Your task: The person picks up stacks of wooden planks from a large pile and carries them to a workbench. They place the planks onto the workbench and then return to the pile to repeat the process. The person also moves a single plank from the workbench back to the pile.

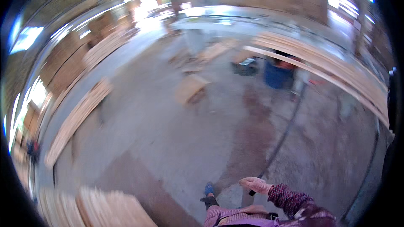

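My right hand [254,183], in a pale pink glove, hangs in front of my body at the lower middle right. Its fingers look stretched out and point left. A small black piece [251,193] shows just below the palm; I cannot tell whether the hand touches it. The patterned purple sleeve [290,199] comes in from the lower right. My left hand is out of view. Under me are pink clothing [216,214] and one blue shoe [209,188] on the concrete floor. Motion blurs much of the picture.
Light wooden boards [97,206] are stacked close at the lower left. More boards lie on a left-hand rack [78,122] and a right-hand bench [328,65]. A blue bin [277,75] stands under that bench, near a wooden box [191,88]. A dark hose [286,132] crosses the floor.
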`<state>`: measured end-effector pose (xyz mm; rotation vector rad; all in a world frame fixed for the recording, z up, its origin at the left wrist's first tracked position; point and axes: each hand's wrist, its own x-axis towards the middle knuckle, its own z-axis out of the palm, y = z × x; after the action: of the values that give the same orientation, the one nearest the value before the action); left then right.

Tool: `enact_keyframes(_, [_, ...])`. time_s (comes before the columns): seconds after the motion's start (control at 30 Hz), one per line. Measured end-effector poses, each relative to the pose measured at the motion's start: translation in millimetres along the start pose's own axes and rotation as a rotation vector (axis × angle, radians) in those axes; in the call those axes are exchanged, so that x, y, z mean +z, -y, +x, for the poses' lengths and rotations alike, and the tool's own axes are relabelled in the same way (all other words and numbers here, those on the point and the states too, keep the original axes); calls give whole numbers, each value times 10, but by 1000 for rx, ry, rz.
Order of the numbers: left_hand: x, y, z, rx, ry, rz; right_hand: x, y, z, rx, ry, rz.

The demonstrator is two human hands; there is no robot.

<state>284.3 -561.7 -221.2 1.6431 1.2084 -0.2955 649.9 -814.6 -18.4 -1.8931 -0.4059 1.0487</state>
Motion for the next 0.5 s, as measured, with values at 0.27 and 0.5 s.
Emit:
enact_keyframes(0.27, [-971,-2365,2253,246,254,299,27,-396,-42,104,-16,90])
enact_keyframes(0.5, [-1093,-4642,3815,356,199,270,-283,150,272,478,-362,143])
